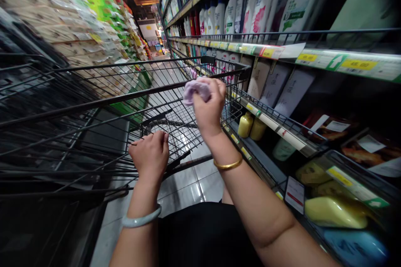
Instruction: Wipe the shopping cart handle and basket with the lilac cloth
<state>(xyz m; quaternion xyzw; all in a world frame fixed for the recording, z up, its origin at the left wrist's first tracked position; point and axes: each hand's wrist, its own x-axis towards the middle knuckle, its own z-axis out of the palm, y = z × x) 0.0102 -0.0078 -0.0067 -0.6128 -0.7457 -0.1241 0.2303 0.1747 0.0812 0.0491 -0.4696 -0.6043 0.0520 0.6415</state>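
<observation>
A black wire shopping cart [119, 100] stretches across the middle of the view. My right hand [209, 106] is closed on a crumpled light purple cloth [196, 91], raised over the cart's near rim by its right end. My left hand [150, 154] is lower and further left, its fingers curled at the cart's wire side, touching or gripping a wire there. A pale bangle [141, 220] circles my left wrist and a gold bangle [228, 164] my right one.
Shelves with shampoo bottles [261, 2] and price strips [354, 64] rise on the right. Yellow bottles [335, 212] and a phone [294, 194] are low at the right. Packaged goods [75, 33] are stacked on the left. A tiled aisle [159, 64] runs ahead.
</observation>
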